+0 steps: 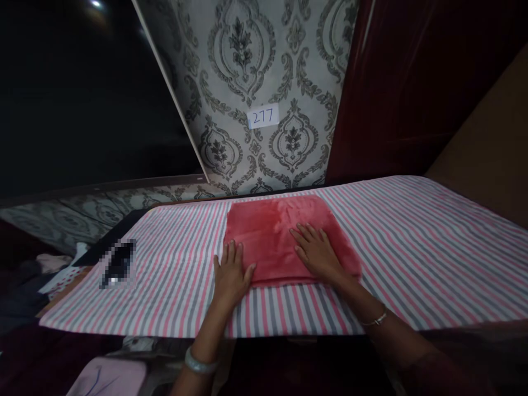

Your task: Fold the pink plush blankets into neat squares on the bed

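Note:
A folded red plush cloth point(268, 236) lies flat, roughly rectangular, in the middle of a surface covered with a striped sheet point(177, 264). My left hand point(231, 275) rests at the cloth's left edge, fingers spread, partly on the cloth and partly on the stripes. On the right half of the cloth lies my right hand point(317, 254), palm down with its fingers apart. Neither hand grips anything. Layered folds show along the cloth's near edge.
A pixelated dark object point(119, 265) lies on the sheet at the left. Behind stand a patterned wall point(243, 66) with a paper label point(263, 116) reading 277, a large black screen point(82, 99) and a dark red panel point(396, 88). A pink seat point(111, 377) is below, near left.

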`<action>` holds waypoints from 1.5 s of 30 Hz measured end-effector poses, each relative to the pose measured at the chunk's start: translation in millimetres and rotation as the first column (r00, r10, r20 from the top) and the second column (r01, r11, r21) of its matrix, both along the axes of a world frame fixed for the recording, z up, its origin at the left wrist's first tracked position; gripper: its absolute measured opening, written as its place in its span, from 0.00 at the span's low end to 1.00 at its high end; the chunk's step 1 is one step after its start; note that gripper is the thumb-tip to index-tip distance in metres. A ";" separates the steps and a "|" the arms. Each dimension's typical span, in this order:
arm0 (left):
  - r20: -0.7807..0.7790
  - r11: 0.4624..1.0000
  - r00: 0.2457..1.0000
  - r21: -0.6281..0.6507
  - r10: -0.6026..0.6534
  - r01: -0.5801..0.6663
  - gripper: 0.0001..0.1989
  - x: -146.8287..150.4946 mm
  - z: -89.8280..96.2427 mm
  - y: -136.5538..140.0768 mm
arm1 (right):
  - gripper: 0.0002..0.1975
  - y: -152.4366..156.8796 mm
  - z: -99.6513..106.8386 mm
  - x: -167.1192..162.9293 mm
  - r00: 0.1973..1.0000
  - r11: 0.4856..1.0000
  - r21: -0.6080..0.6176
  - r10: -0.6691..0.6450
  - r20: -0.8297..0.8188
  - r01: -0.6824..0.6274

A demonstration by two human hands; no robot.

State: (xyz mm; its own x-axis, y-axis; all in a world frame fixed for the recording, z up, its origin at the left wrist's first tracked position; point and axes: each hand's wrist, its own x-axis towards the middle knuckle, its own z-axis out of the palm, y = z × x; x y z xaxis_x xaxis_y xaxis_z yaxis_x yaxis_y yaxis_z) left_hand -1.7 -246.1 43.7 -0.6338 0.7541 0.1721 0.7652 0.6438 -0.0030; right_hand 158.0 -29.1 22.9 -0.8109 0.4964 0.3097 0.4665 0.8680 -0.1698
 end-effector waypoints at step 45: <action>0.250 0.997 0.965 0.000 0.079 -0.081 0.36 -96.6 24.2 105.3 | 0.25 99.9 11.6 -98.2 0.980 0.978 -0.085 -0.193 -0.045 0.189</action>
